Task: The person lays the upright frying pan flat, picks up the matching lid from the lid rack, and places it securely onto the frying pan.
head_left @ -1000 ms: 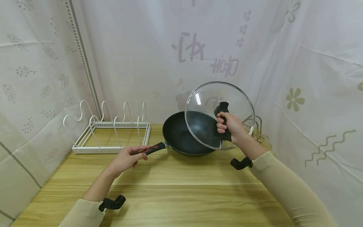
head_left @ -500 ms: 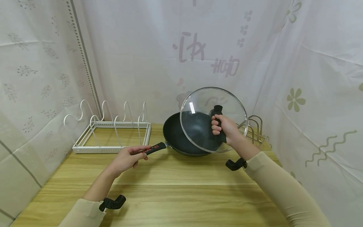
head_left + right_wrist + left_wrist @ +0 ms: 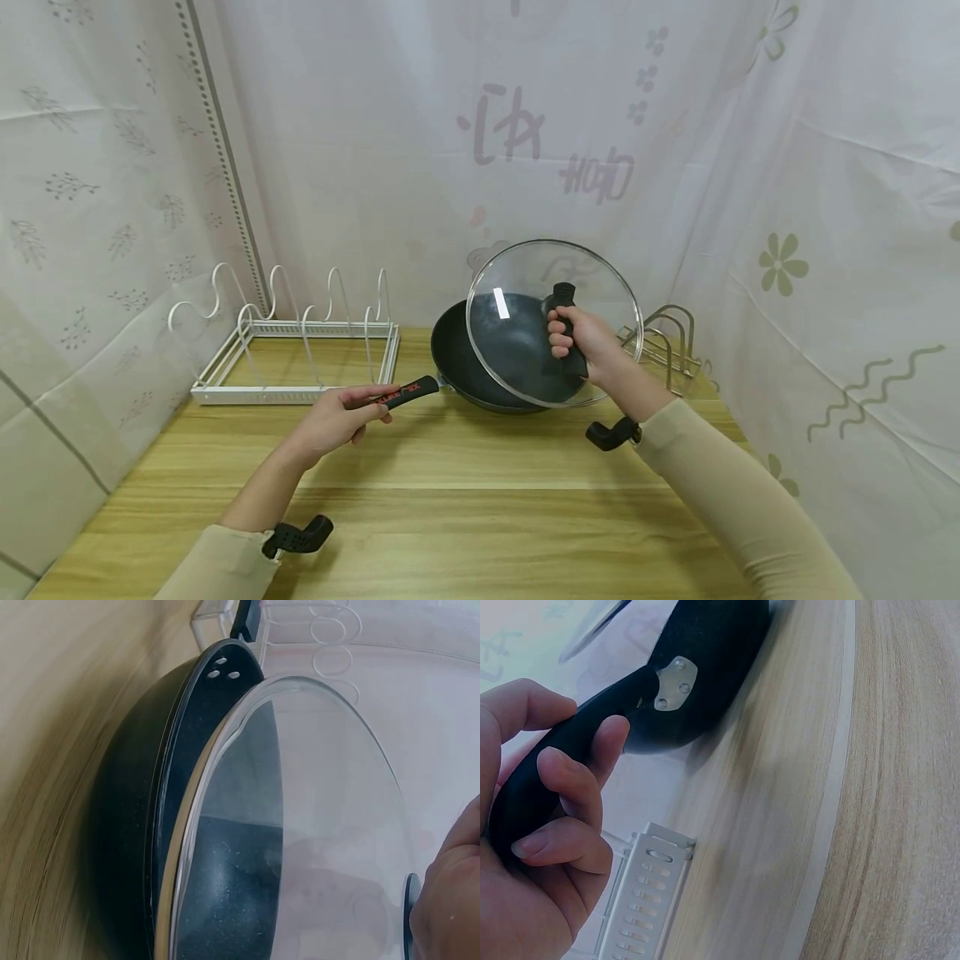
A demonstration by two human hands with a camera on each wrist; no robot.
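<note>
A black wok [image 3: 454, 342] stands on the wooden table in the head view. My left hand [image 3: 341, 425] holds its black handle [image 3: 412, 390], thumb and fingers curled around it, as the left wrist view also shows. My right hand [image 3: 588, 342] grips the black handle [image 3: 564, 296] of a round glass lid [image 3: 517, 275] with a metal rim. The lid is tilted and overlaps the right part of the wok. In the right wrist view the lid's rim [image 3: 196, 787] lies close over the wok's edge [image 3: 161, 802]; only part of the right hand [image 3: 454, 900] shows there.
A white wire rack [image 3: 255, 396] with upright loops stands left of the wok. Behind the right wrist, a gold wire rack [image 3: 682, 333] sits at the table's back right. Patterned curtains [image 3: 360, 167] hang around the table [image 3: 450, 533].
My right hand has carried the lid left and slightly down, further over the wok. The left hand and the wok have stayed in place.
</note>
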